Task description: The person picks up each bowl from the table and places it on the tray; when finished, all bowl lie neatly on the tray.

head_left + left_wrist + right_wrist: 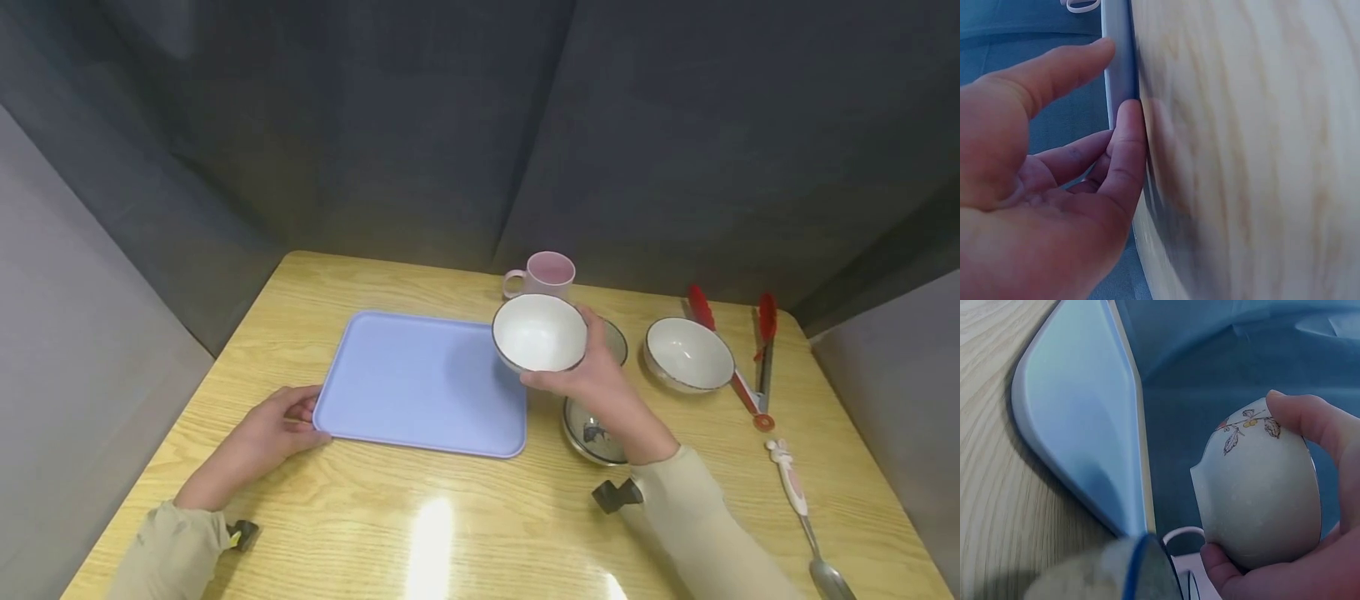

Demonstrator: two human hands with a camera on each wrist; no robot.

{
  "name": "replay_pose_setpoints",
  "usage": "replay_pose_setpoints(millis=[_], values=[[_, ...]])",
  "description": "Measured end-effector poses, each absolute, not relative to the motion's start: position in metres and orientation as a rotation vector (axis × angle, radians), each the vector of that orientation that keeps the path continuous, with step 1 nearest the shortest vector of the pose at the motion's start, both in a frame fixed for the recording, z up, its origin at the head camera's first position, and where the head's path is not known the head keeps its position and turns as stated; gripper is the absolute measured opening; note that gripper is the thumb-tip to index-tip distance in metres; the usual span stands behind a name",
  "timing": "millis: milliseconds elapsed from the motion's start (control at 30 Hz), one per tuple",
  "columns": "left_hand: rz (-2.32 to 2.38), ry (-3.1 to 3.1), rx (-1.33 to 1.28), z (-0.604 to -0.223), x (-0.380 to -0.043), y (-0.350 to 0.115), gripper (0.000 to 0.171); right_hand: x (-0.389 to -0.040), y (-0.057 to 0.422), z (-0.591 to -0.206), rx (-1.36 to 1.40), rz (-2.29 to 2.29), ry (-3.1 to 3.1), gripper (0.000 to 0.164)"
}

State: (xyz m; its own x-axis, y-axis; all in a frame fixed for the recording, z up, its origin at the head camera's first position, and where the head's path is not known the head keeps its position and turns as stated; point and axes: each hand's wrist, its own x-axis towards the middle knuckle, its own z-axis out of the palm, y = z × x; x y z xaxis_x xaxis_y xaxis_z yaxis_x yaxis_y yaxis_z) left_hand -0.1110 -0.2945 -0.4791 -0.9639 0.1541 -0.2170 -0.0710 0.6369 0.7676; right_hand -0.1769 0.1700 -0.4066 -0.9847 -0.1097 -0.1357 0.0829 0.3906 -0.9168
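Observation:
A white bowl (536,332) with a dark rim is held in my right hand (592,375), thumb and fingers on opposite sides. It hangs above the table beside the tray's right end. The right wrist view shows a leaf-and-berry pattern on its outer wall (1254,494). At the left end of the blue rectangular tray (420,383), my left hand (262,437) grips the near corner. Its curled fingers (1127,134) meet the tray's edge, and the thumb lies along the rim. The tray lies flat with nothing on it.
Two bowls (588,433) (617,340) stand partly hidden under my right hand and forearm. Behind the held bowl is a pink mug (551,275). Farther right are another white bowl (688,354), red-tipped tongs (763,367) and a spoon with a rabbit handle (793,487).

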Motion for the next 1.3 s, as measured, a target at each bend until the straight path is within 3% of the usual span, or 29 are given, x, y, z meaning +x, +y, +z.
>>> replay_pose_setpoints(millis=[733,1300], values=[[1.224,2.603,0.089,-0.475,-0.112,-0.291,0.080,-0.199,0.106,-0.426,-0.144,-1.777,2.351,0.129],[1.216,2.596,0.052,-0.475,-0.112,-0.292,0.079,-0.216,0.039,-0.432,-0.178,-1.765,2.291,0.132]])
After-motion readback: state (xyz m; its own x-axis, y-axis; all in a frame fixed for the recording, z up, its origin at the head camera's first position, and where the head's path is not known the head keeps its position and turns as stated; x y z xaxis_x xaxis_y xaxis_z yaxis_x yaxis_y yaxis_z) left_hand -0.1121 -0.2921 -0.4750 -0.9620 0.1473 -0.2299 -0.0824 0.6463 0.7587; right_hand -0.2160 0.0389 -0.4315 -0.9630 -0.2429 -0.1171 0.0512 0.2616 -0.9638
